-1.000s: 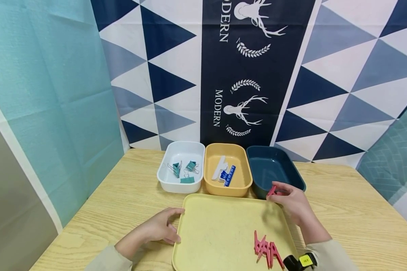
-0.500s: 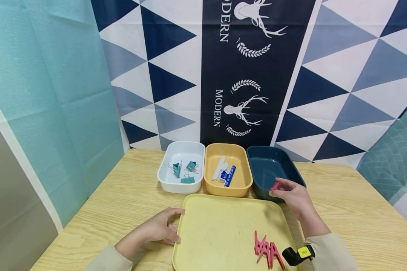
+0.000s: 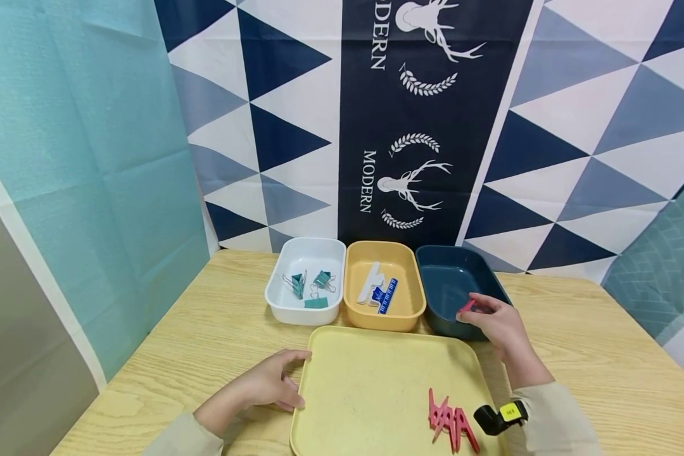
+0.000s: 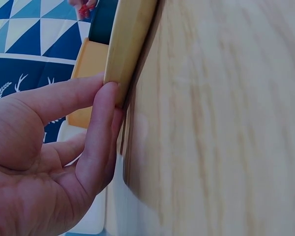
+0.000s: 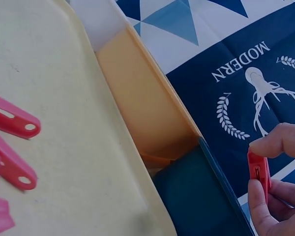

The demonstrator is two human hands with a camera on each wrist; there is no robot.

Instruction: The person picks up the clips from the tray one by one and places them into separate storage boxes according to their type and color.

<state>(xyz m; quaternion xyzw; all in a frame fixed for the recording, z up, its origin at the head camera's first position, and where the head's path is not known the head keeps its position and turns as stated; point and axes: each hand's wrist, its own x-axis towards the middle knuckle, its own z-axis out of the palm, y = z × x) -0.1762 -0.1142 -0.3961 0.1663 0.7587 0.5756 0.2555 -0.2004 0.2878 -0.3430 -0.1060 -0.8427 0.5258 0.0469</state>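
Note:
My right hand [image 3: 498, 324] pinches a red clothespin [image 3: 466, 307] between thumb and fingers above the near part of the dark teal bin [image 3: 453, 278]. The right wrist view also has this clothespin [image 5: 258, 169], held at its ends by the fingertips. At the yellow tray [image 3: 376, 380], my left hand [image 3: 265, 382] grips the left rim; the left wrist view has its fingertips against the tray edge [image 4: 125, 54]. Several pink-red clothespins [image 3: 447, 418] lie bunched at the tray's right side.
Left of the teal bin are a yellow-orange bin [image 3: 410, 310] with a white clip [image 3: 367, 285] and a blue clip [image 3: 389, 296], and a white bin [image 3: 279, 313] with teal binder clips [image 3: 316, 303]. Patterned cloth hangs behind the wooden table [image 3: 205, 316].
My right hand has moved away from the tray's far right corner, forward and slightly right over the teal bin, carrying the clothespin. My left hand stays at the tray rim.

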